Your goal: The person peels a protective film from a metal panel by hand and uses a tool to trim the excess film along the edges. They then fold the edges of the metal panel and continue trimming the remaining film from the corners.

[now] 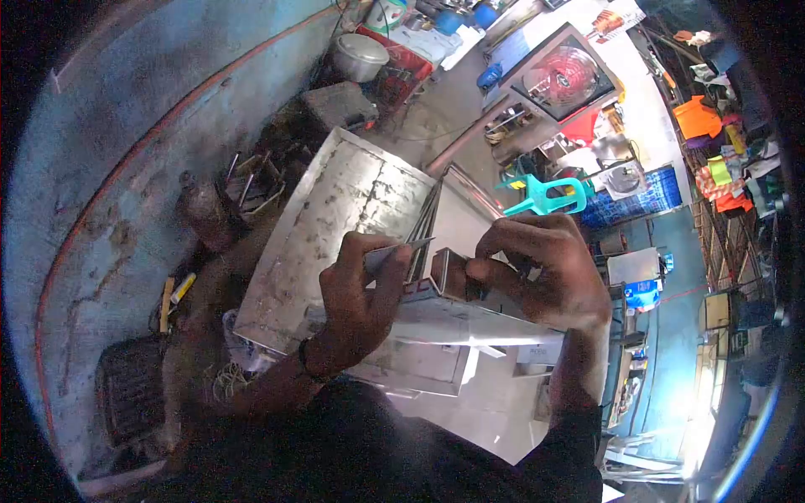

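My left hand [356, 293] is closed in a pinch on a thin grey flat piece [381, 256], whose narrow tip points right. My right hand [541, 268] is curled, thumb and fingers brought together beside a small brown box-shaped part [453, 275]. Whatever those fingertips may hold is hidden. The brown part sits at the corner of a shiny sheet-metal piece [428, 314] in front of me. Beyond my left hand lies a larger metal tray or panel [335, 197] with a raised rim and a stained surface.
A turquoise plastic object with a handle [545, 197] lies past my right hand. Farther off stand a fan in a square frame [563, 77], a lidded pot [360, 57] and a red crate [411, 63]. A blue wall [126, 151] runs along the left, with a dark chair-like object [134, 390] below.
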A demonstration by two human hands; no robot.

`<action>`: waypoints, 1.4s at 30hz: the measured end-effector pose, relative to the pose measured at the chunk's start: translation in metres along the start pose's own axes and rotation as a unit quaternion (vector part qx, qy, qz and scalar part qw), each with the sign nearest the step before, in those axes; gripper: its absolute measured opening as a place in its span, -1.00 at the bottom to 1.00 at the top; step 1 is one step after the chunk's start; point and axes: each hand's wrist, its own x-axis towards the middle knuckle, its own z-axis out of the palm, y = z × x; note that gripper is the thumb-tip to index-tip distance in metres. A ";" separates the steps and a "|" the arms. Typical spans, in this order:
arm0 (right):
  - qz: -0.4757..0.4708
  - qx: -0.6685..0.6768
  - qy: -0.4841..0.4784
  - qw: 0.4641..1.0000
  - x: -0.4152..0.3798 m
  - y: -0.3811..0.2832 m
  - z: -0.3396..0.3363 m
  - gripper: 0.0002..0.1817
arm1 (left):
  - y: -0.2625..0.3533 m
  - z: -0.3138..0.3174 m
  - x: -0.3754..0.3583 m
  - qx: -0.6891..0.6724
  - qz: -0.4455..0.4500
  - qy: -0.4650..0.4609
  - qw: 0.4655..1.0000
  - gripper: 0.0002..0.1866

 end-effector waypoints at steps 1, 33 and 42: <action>-0.036 -0.001 0.006 0.999 -0.001 0.003 0.001 -0.86 | 0.001 -0.001 0.000 -0.018 -0.026 -0.005 0.999 -0.78; 0.089 -0.008 0.064 0.994 -0.013 -0.027 0.022 -0.76 | 0.050 -0.052 0.000 -0.134 -0.237 -0.178 0.946 -0.77; 0.070 -0.020 0.088 0.993 -0.016 -0.026 0.025 -0.75 | 0.053 -0.046 0.003 -0.132 -0.175 -0.168 0.961 -0.77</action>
